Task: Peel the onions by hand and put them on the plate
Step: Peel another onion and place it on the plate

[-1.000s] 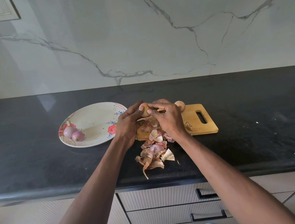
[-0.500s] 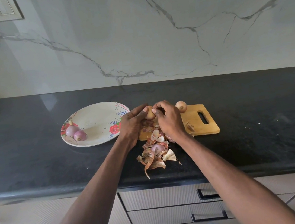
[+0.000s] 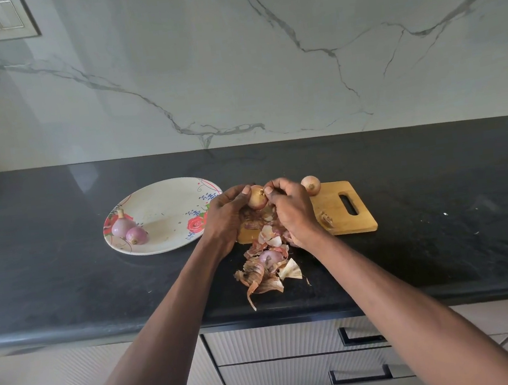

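- Right hand fingertips pinch the top of the onion; left hand cups it from the side, above the board.
- Onion looks light and firm; dry skin is brittle and likely tears in flakes. Best lifted at the tip.
- Peels lie below; two peeled ones sit on the plate.

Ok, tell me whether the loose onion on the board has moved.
No. The onion sits at the board's far edge, left of its slot, as before.

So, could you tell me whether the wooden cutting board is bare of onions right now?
No, one unpeeled onion sits on the cutting board at its far edge.
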The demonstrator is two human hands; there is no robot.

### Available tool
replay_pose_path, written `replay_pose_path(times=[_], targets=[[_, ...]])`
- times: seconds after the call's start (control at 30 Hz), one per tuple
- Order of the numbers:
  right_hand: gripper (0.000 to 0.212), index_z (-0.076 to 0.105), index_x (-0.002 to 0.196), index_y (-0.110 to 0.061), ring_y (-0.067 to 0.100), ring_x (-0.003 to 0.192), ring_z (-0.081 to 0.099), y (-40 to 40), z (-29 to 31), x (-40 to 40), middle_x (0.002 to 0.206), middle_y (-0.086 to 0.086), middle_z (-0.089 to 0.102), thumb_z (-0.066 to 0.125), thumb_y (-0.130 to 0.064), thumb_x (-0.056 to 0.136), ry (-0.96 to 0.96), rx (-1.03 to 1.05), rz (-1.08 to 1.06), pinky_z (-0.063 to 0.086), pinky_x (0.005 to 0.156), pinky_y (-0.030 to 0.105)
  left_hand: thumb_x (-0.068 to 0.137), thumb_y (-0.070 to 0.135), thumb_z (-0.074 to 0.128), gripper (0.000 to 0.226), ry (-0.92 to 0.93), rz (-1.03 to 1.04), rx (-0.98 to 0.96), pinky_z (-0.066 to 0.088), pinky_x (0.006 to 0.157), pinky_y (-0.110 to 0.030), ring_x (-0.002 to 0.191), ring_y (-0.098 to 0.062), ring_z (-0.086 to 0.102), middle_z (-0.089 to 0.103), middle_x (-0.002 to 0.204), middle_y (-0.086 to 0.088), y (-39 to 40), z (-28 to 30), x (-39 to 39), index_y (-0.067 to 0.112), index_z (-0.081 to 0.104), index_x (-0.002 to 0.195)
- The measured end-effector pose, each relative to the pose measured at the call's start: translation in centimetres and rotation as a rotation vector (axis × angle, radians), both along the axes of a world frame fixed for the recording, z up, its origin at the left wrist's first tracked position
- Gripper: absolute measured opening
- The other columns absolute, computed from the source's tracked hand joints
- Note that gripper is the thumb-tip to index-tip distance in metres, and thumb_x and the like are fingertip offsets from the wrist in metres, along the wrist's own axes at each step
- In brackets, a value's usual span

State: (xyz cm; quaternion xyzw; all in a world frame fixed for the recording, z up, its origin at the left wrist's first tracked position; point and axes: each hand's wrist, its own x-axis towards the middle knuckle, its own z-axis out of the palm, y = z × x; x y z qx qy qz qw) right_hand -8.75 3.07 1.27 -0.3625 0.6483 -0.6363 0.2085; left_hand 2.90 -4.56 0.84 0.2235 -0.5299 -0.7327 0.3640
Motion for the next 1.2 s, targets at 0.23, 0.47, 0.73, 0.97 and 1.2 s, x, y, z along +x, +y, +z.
replay_pose_path(times=[0.23, 0.47, 0.73, 0.97, 1.2], targets=[[0.022, 0.066, 0.079, -0.012, 0.021, 0.07, 0.056, 0.3, 0.6, -0.1, 0.073, 0.007, 0.063, 0.054, -0.003, 0.094, -0.304, -0.09, 0.056, 0.047, 0.065, 0.034, 0.103, 0.008, 0.05, 0.022, 0.001, 0.004, -0.013, 0.06, 0.089, -0.039, 0.096, -0.025, 0.072, 0.076, 0.102, -0.012, 0.1, 0.4, 0.2, 0.005, 0.071, 0.107], [0.028, 0.058, 0.075, -0.009, 0.014, 0.062, 0.052, 0.5, 1.3, -0.2, 0.067, 0.002, 0.056, 0.047, 0.009, 0.093, -0.435, -0.164, 0.155, 0.043, 0.058, 0.025, 0.106, 0.01, 0.046, 0.025, -0.004, 0.032, 0.009, 0.062, 0.075, -0.029, 0.094, -0.025, 0.071, 0.076, 0.102, -0.011, -0.3, 0.4, 0.0, 0.004, 0.07, 0.11], [0.024, 0.059, 0.081, -0.021, 0.019, 0.069, 0.06, 0.1, 0.6, -0.2, 0.076, 0.006, 0.067, 0.051, -0.009, 0.101, 0.025, -0.038, -0.021, 0.051, 0.065, 0.038, 0.076, 0.025, 0.083, 0.046, -0.08, 0.02, -0.133, 0.054, 0.098, -0.05, 0.107, -0.037, 0.07, 0.072, 0.115, -0.019, -0.2, -0.2, 0.1, 0.01, 0.07, 0.118], [0.027, 0.054, 0.079, -0.012, 0.011, 0.055, 0.049, 0.1, 0.8, -0.3, 0.067, 0.004, 0.054, 0.044, 0.004, 0.099, -0.261, -0.114, 0.04, 0.039, 0.047, 0.023, 0.085, 0.002, 0.074, 0.041, -0.022, -0.001, -0.021, 0.053, 0.1, -0.056, 0.102, -0.039, 0.07, 0.07, 0.113, -0.028, 0.1, -0.1, -0.2, -0.005, 0.058, 0.123], [0.031, 0.051, 0.077, -0.008, 0.011, 0.054, 0.049, 0.4, 1.5, -0.6, 0.069, 0.004, 0.052, 0.039, 0.014, 0.095, -0.696, -0.243, 0.166, 0.038, 0.047, 0.019, 0.083, 0.008, 0.068, 0.031, 0.043, -0.008, -0.016, 0.061, 0.077, -0.033, 0.089, -0.025, 0.074, 0.074, 0.101, -0.017, 0.4, 0.5, -0.2, 0.002, 0.064, 0.113]])
